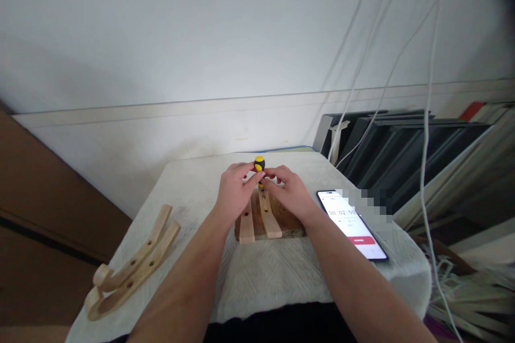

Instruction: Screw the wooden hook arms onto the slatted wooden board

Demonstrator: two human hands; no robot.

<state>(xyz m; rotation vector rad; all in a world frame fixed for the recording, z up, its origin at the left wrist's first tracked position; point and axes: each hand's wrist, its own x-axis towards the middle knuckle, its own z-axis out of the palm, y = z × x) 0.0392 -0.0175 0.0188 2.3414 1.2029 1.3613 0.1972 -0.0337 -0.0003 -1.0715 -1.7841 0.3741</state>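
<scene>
A short screwdriver [259, 163] with a yellow and black handle stands upright over a pale wooden hook [270, 221]. My left hand [238, 185] pinches its handle from the left, and my right hand [286, 186] closes on it from the right. The driver's tip meets the hook near a hole in its upper part. Under that hook lies a dark brown wooden board [295, 229]. A second pale wooden strip [247, 228] with a hole rests on the board's left side, its far end hidden by my left hand.
Two curved wooden hooks [139, 262] with holes lie at the left of the cloth-covered table [273, 278]. A phone [354, 225] showing a timer lies at the right. White cables [427, 144] hang on the right, before dark panels [402, 144] leaning by the wall.
</scene>
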